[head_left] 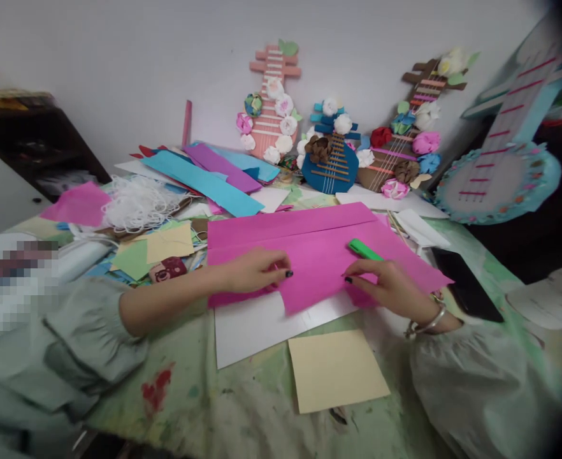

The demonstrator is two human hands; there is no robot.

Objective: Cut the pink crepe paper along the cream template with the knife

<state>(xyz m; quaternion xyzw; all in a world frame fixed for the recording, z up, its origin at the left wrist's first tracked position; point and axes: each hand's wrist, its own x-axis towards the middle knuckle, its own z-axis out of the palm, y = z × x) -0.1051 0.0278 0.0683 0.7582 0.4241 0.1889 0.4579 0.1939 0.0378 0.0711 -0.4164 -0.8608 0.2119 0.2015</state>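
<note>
A large bright pink paper sheet [309,255] with a crease near its far edge lies before me, its near edge uneven. My left hand [259,271] rests at its left part, fingers loosely curled and thumb stretched out, apparently holding nothing. Over the sheet's right part, my right hand [381,284] has thumb and index tip close together in a pinch; what is between them cannot be made out. A green plastic-bodied tool [364,249] shows just behind the right fingers; whether the hand touches it is unclear. Under the pink sheet sticks out a white board [247,335].
A pale yellow paper [338,371] lies in front. Coloured strips [204,182], white string [137,204] and paper scraps [169,242] crowd the left. On the right is a black phone [467,287]. Flower-decorated paper instruments [331,162] lean against the wall.
</note>
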